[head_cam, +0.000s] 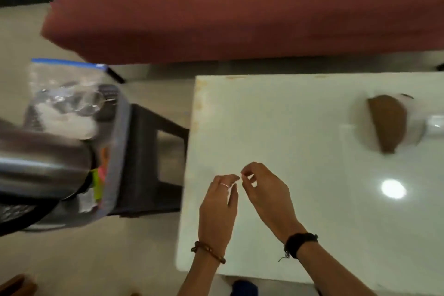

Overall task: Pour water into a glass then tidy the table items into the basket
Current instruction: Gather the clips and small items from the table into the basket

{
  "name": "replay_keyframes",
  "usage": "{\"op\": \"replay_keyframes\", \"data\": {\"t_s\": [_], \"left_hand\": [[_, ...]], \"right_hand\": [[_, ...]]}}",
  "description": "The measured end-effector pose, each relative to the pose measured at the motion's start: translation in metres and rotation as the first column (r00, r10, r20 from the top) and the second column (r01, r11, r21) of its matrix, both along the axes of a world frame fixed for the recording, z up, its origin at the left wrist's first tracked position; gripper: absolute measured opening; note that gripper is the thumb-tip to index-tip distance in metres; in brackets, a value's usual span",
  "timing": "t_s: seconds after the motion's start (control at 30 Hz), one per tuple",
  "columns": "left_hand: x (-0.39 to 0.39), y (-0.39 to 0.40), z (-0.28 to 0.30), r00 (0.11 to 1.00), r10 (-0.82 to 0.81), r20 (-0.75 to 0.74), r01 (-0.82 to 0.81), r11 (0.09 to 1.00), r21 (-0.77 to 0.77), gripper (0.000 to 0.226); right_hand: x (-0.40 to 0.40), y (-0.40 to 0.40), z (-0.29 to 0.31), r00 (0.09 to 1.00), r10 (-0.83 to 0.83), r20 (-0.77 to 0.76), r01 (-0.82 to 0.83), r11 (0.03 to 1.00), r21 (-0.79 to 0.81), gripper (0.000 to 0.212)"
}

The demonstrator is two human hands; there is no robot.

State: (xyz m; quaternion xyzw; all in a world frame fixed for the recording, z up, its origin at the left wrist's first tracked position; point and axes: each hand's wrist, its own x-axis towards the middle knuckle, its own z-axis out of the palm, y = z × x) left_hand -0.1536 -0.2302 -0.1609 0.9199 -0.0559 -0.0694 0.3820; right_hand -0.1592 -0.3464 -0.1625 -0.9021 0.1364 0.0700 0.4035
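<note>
Between my fingers, both hands pinch something small and pale I cannot make out: left hand (219, 202), right hand (266, 196). Well left of them, the grey plastic basket (117, 151) already holds most items; a brown-and-white round object (386, 122) remains far right on the white table (300, 235).

This looks like a living room in a home. A long dark-red upholstered sofa (240, 7) runs across the far side, just beyond a low glossy white rectangular surface (300, 127) that mirrors a round ceiling light (394, 189). The floor is pale polished tile (96, 259). Beside the surface, a grey plastic basket (115, 151) of household odds and ends sits on a dark square stool (153, 163).
</note>
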Motion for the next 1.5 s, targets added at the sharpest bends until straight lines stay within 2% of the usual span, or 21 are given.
{"op": "replay_keyframes", "data": {"t_s": [0.1, 0.23, 0.3, 0.4, 0.5, 0.57, 0.63, 0.7, 0.8, 0.97, 1.07, 1.17, 1.23, 1.33, 1.4, 1.5], "left_hand": [[-0.021, -0.105, -0.011, 0.969, -0.237, -0.071, 0.239, 0.971, 0.023, 0.021], [-0.054, -0.239, -0.021, 0.868, -0.487, -0.097, 0.489, 0.873, -0.004, 0.028], [-0.075, -0.305, -0.02, 0.798, -0.599, -0.067, 0.601, 0.799, 0.006, 0.029], [-0.105, -0.387, -0.019, 0.664, -0.745, 0.06, 0.743, 0.667, 0.059, 0.032], [-0.127, -0.457, -0.028, 0.612, -0.785, 0.096, 0.786, 0.617, 0.037, 0.046], [-0.134, -0.496, -0.037, 0.648, -0.757, 0.078, 0.761, 0.649, -0.027, 0.065], [-0.138, -0.528, -0.048, 0.718, -0.696, -0.011, 0.691, 0.715, -0.106, 0.08], [-0.138, -0.547, -0.059, 0.787, -0.604, -0.126, 0.582, 0.794, -0.173, 0.084], [-0.135, -0.561, -0.075, 0.82, -0.541, -0.184, 0.522, 0.84, -0.147, 0.064], [-0.135, -0.556, -0.087, 0.828, -0.527, -0.192, 0.52, 0.85, -0.089, 0.048], [-0.139, -0.551, -0.078, 0.844, -0.492, -0.212, 0.476, 0.87, -0.127, 0.04], [-0.144, -0.54, -0.061, 0.9, -0.407, -0.154, 0.386, 0.91, -0.148, 0.041], [-0.143, -0.526, -0.045, 0.935, -0.316, -0.161, 0.283, 0.939, -0.196, 0.047], [-0.135, -0.498, -0.016, 0.953, -0.198, -0.228, 0.112, 0.932, -0.344, 0.048], [-0.123, -0.468, 0.002, 0.954, -0.117, -0.274, -0.018, 0.895, -0.446, 0.049], [-0.099, -0.411, 0.022, 0.952, 0.004, -0.306, -0.171, 0.836, -0.522, 0.047]], "right_hand": [[-0.047, -0.106, -0.009, 0.994, -0.109, -0.03, 0.104, 0.985, -0.136, 0.016], [-0.109, -0.232, -0.015, 0.957, -0.288, -0.031, 0.271, 0.928, -0.255, 0.017], [-0.142, -0.29, -0.019, 0.917, -0.398, -0.029, 0.376, 0.887, -0.267, 0.014], [-0.186, -0.361, -0.028, 0.835, -0.549, -0.017, 0.528, 0.81, -0.256, 0.009], [-0.223, -0.424, -0.038, 0.725, -0.686, 0.055, 0.675, 0.693, -0.253, 0.006], [-0.242, -0.463, -0.044, 0.642, -0.761, 0.094, 0.755, 0.606, -0.252, 0.008], [-0.255, -0.497, -0.051, 0.584, -0.806, 0.1, 0.797, 0.545, -0.261, 0.013], [-0.261, -0.523, -0.058, 0.58, -0.812, 0.064, 0.781, 0.533, -0.326, 0.021], [-0.265, -0.547, -0.069, 0.636, -0.772, -0.018, 0.689, 0.579, -0.436, 0.031], [-0.258, -0.546, -0.076, 0.647, -0.756, -0.097, 0.671, 0.625, -0.399, 0.03], [-0.254, -0.531, -0.071, 0.601, -0.797, -0.067, 0.763, 0.596, -0.25, 0.029], [-0.242, -0.504, -0.053, 0.434, -0.901, 0.003, 0.9, 0.434, 0.04, 0.038], [-0.229, -0.478, -0.037, 0.359, -0.931, 0.065, 0.919, 0.365, 0.151, 0.038], [-0.209, -0.434, -0.015, 0.358, -0.923, 0.14, 0.895, 0.382, 0.23, 0.031], [-0.191, -0.399, 0.0, 0.385, -0.912, 0.139, 0.86, 0.409, 0.304, 0.027], [-0.161, -0.347, 0.02, 0.45, -0.884, 0.125, 0.799, 0.461, 0.386, 0.025]]}}
